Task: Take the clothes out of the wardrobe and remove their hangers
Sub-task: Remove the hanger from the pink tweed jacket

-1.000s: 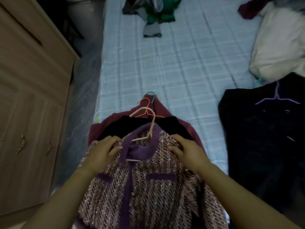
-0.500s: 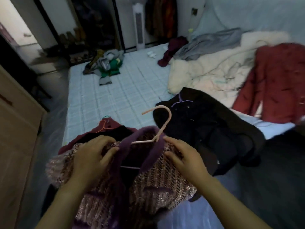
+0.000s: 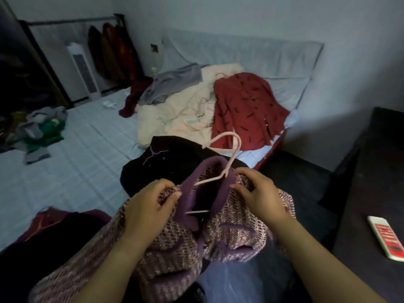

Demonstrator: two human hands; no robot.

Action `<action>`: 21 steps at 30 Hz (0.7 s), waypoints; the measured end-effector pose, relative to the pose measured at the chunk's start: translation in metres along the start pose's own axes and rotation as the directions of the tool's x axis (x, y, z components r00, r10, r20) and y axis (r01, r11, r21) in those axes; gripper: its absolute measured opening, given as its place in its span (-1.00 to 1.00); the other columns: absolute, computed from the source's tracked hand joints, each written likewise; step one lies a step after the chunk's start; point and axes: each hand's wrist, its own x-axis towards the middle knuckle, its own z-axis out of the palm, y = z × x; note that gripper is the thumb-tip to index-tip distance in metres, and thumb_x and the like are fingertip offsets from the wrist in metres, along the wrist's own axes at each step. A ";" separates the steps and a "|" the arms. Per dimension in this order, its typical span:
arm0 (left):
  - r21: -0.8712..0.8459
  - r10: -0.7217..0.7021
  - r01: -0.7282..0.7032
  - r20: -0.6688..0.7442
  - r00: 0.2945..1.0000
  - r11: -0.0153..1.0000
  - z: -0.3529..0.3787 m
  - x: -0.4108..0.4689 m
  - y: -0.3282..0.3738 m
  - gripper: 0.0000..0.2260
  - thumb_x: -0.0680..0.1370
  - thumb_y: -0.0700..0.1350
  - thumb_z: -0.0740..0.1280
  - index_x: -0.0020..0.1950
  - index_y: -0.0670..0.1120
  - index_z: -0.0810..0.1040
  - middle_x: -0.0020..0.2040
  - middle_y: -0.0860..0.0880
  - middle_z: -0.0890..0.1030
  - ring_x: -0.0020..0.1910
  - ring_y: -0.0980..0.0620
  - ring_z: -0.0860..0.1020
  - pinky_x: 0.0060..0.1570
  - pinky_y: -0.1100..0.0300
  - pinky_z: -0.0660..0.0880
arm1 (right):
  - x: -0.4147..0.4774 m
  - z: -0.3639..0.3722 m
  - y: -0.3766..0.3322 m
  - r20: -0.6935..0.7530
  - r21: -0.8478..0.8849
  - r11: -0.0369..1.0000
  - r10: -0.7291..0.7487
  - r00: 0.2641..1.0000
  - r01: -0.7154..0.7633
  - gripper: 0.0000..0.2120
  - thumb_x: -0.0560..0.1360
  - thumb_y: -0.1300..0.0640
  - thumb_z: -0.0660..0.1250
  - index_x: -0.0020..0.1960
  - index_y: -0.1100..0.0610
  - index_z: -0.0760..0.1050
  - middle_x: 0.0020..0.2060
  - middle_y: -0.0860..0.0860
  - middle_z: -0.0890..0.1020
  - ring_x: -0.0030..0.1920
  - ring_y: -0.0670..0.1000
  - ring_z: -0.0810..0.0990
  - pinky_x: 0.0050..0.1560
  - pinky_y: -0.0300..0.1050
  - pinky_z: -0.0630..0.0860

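Two hands, left hand & right hand, each grip 1 purple knit cardigan w/ 1 pink hanger in neck; bed w/ checked sheet, grey wall behind.

You will find no legible text, brand, number or sign in this view. The only printed surface is the red panel on the white packet lying on the dark table at your right; its markings are too blurred to read.
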 end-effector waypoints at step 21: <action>-0.376 0.051 0.023 0.187 0.981 0.926 0.218 0.368 0.022 -0.90 0.55 -0.02 0.28 -0.04 0.22 0.46 -0.13 0.19 0.57 -0.12 0.36 0.51 -0.20 0.44 0.40 | 0.322 -0.144 0.217 -0.442 -0.192 0.974 0.026 0.897 -0.123 -0.80 0.42 0.29 0.41 0.04 0.17 0.58 -0.05 -0.06 0.58 -0.06 -0.21 0.48 0.01 -0.50 0.32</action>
